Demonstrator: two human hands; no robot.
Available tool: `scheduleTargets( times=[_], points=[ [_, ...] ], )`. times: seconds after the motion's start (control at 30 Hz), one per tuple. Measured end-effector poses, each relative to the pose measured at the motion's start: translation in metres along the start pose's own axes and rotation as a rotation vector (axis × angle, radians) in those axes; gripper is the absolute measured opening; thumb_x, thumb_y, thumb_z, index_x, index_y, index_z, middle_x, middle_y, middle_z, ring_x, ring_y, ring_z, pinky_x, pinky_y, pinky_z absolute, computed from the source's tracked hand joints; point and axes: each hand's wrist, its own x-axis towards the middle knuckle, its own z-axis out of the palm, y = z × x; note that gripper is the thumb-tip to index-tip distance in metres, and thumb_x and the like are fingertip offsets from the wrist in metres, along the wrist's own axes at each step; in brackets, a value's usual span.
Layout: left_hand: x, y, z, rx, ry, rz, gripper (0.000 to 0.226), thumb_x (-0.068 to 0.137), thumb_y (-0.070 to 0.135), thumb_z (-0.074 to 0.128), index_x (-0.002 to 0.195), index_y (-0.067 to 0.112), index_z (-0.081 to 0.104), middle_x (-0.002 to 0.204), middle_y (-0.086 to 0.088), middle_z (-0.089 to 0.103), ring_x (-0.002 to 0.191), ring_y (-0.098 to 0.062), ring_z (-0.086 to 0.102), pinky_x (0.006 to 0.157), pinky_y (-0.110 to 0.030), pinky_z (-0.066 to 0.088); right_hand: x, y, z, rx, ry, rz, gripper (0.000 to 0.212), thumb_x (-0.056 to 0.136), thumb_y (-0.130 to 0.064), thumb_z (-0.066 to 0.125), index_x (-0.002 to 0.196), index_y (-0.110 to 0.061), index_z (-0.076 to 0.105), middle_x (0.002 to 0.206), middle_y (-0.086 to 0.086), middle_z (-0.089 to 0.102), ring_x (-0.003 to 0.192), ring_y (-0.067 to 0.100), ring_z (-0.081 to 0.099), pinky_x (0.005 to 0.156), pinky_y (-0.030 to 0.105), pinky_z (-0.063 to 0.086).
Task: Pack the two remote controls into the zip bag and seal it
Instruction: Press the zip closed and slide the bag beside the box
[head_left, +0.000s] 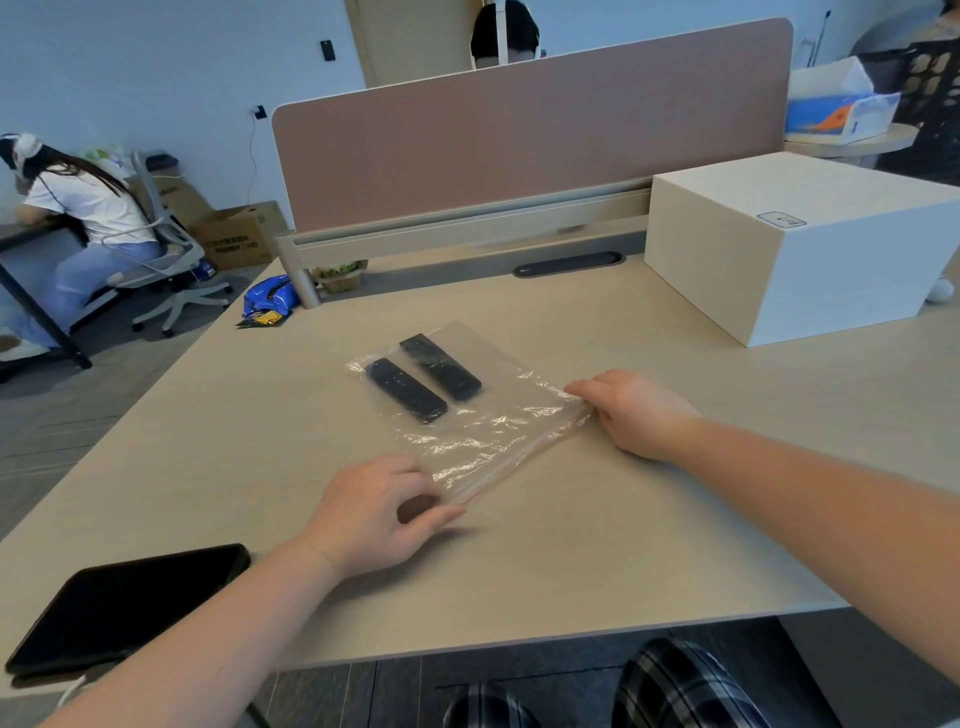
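Note:
A clear zip bag (483, 431) lies flat on the wooden desk (571, 545). Two black remote controls lie inside it side by side at its far end: one (406, 389) on the left, the other (440, 367) just right of it. The bag's zip edge (519, 462) runs diagonally along the near side. My left hand (379, 512) pinches the near-left corner of that edge between thumb and fingers. My right hand (631, 413) presses on the right end of the same edge.
A black tablet (130, 603) lies at the desk's near left corner. A large white box (800, 244) stands at the back right. A brown divider panel (519, 140) closes the far edge. A person sits at another desk far left.

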Motion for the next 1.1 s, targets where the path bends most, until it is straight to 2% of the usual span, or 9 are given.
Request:
scheduleTargets(
  times=[0.17,0.27,0.37,0.5,0.6,0.67,0.73,0.83,1.1],
  points=[
    [0.012,-0.009,-0.009,-0.166,0.041,-0.309,0.053,0.080,0.065,0.026,0.086,0.027,0.062,0.080,0.015,0.060,0.079,-0.012,0.056,0.067,-0.030,0.044,0.000,0.001,-0.019,0.185,0.013,0.195,0.055,0.088,0.001,0.043,0.138,-0.023,0.043,0.139,0.004,0.049,0.127,0.024,0.046,0.099,0.035,0.044],
    [0.031,-0.018,-0.002,-0.225,0.090,-0.665,0.047,0.091,0.049,0.036,0.125,0.019,0.050,0.118,-0.003,0.062,0.110,-0.025,0.057,0.092,-0.038,0.044,0.018,-0.003,-0.023,0.387,0.080,0.342,0.044,0.090,-0.007,0.044,0.131,-0.020,0.051,0.127,0.008,0.060,0.113,0.027,0.057,0.091,0.032,0.046],
    [0.050,-0.024,0.005,-0.331,-0.006,-0.875,0.064,0.087,0.048,0.049,0.141,0.020,0.029,0.138,-0.010,0.049,0.126,-0.030,0.046,0.102,-0.039,0.037,0.043,-0.016,-0.019,0.482,0.060,0.393,0.037,0.093,-0.019,0.046,0.130,-0.019,0.052,0.124,0.009,0.062,0.110,0.028,0.059,0.089,0.030,0.046],
    [0.069,-0.030,0.010,-0.418,-0.078,-0.845,0.081,0.076,0.045,0.067,0.142,0.022,0.028,0.143,-0.004,0.045,0.129,-0.024,0.044,0.106,-0.035,0.036,0.071,-0.038,-0.015,0.571,-0.009,0.364,0.051,0.091,-0.036,0.057,0.136,-0.017,0.045,0.127,0.011,0.059,0.118,0.028,0.055,0.097,0.030,0.042],
    [0.079,-0.032,0.014,-0.303,-0.131,-0.781,0.079,0.076,0.044,0.067,0.141,0.016,0.031,0.146,-0.004,0.042,0.131,-0.024,0.041,0.108,-0.034,0.033,0.084,-0.048,-0.011,0.588,-0.091,0.311,0.061,0.086,-0.022,0.066,0.140,-0.019,0.039,0.118,0.010,0.060,0.113,0.028,0.057,0.095,0.031,0.045],
    [0.085,-0.032,0.017,-0.271,-0.144,-0.755,0.079,0.078,0.044,0.066,0.142,0.014,0.032,0.147,-0.006,0.041,0.133,-0.025,0.039,0.109,-0.033,0.031,0.089,-0.049,-0.007,0.606,-0.110,0.295,0.063,0.083,-0.006,0.065,0.140,-0.021,0.040,0.117,0.011,0.061,0.096,0.024,0.057,0.081,0.028,0.046],
    [0.093,-0.033,0.020,-0.266,-0.146,-0.740,0.078,0.078,0.043,0.066,0.142,0.012,0.032,0.147,-0.007,0.040,0.134,-0.025,0.038,0.110,-0.033,0.030,0.091,-0.042,-0.005,0.634,-0.083,0.305,0.062,0.084,-0.002,0.063,0.138,-0.022,0.042,0.114,0.011,0.059,0.093,0.025,0.057,0.078,0.027,0.046],
    [0.111,-0.033,0.026,-0.273,-0.163,-0.711,0.079,0.078,0.043,0.066,0.143,0.014,0.030,0.148,-0.005,0.039,0.135,-0.024,0.038,0.110,-0.032,0.030,0.092,-0.024,-0.006,0.635,-0.013,0.352,0.057,0.085,-0.002,0.061,0.136,-0.022,0.044,0.125,0.013,0.058,0.107,0.029,0.060,0.088,0.028,0.047],
    [0.198,-0.005,0.061,-0.298,-0.214,-0.574,0.075,0.079,0.042,0.065,0.141,0.016,0.033,0.145,-0.007,0.044,0.131,-0.027,0.042,0.108,-0.034,0.035,0.092,0.054,-0.011,0.591,0.140,0.516,0.050,0.089,-0.004,0.056,0.133,-0.024,0.046,0.119,0.011,0.061,0.104,0.029,0.060,0.089,0.034,0.051]
  ],
)
